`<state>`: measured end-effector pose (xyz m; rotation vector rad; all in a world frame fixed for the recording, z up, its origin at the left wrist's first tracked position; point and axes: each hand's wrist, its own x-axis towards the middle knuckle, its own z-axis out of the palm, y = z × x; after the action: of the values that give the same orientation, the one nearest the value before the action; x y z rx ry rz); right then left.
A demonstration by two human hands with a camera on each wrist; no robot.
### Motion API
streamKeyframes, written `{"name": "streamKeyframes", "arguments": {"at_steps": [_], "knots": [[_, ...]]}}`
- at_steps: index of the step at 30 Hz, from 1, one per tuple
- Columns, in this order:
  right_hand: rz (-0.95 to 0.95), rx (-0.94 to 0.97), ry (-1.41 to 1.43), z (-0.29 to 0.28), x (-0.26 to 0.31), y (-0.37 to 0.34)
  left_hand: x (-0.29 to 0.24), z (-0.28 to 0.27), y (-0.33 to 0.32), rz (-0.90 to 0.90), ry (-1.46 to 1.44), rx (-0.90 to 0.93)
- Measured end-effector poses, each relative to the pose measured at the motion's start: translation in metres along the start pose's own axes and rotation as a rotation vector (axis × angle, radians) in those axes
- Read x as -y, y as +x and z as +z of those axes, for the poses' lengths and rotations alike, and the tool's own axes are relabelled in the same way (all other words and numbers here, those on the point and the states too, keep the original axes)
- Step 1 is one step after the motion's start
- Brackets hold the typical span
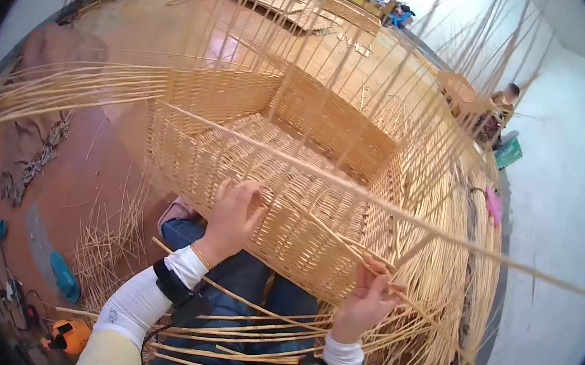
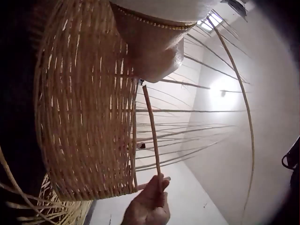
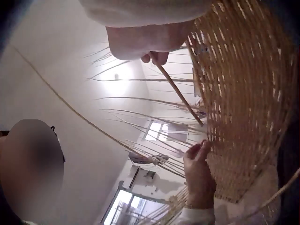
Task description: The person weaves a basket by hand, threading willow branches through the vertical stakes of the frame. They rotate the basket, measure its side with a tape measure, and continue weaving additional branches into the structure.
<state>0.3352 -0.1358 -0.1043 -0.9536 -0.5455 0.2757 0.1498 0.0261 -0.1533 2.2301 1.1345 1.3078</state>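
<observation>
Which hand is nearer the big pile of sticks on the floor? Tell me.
Right. The right hand pinches a stick at the basket's near right corner, beside the pile of sticks; the left hand is farther left, at the near rim.

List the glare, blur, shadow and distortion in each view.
Head view: strong wide-angle bowing, black rounded edges, the long foreground rod soft. Left wrist view: ceiling light glaring white, wicker basket comparatively dark. Right wrist view: the same kind of glare, windows blown out, an oval patch at lower left blurred featureless.
</observation>
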Motion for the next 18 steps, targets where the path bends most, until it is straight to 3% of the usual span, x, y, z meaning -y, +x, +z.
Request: {"name": "streamKeyframes", "arguments": {"at_steps": [2,6,8,9,11,12,14,16,18], "knots": [[0.112,-0.046,0.072,0.010,-0.016,-0.006,0.003,0.003,0.000,0.055,0.000,0.047],[0.221,-0.028,0.090,-0.007,-0.027,-0.010,0.004,0.001,0.000,-0.036,-0.067,0.100],[0.280,-0.017,0.082,-0.025,-0.038,-0.003,0.003,0.008,0.007,-0.156,-0.380,0.208],[0.292,0.014,0.072,-0.030,-0.041,0.000,-0.008,0.018,0.015,-0.159,-0.384,0.210],[0.320,0.026,-0.040,-0.026,-0.035,0.005,-0.034,0.039,0.037,-0.132,-0.595,0.386],[0.316,0.027,-0.050,-0.028,-0.035,0.005,-0.034,0.043,0.041,-0.133,-0.605,0.385],[0.323,0.095,-0.035,-0.035,-0.036,0.006,-0.034,0.050,0.043,-0.011,-0.192,0.529],[0.329,0.056,0.006,-0.031,-0.027,0.004,-0.038,0.043,0.045,-0.029,-0.201,0.512],[0.335,-0.091,0.018,-0.033,-0.022,0.003,-0.033,0.040,0.052,-0.073,-0.245,0.620]]}}
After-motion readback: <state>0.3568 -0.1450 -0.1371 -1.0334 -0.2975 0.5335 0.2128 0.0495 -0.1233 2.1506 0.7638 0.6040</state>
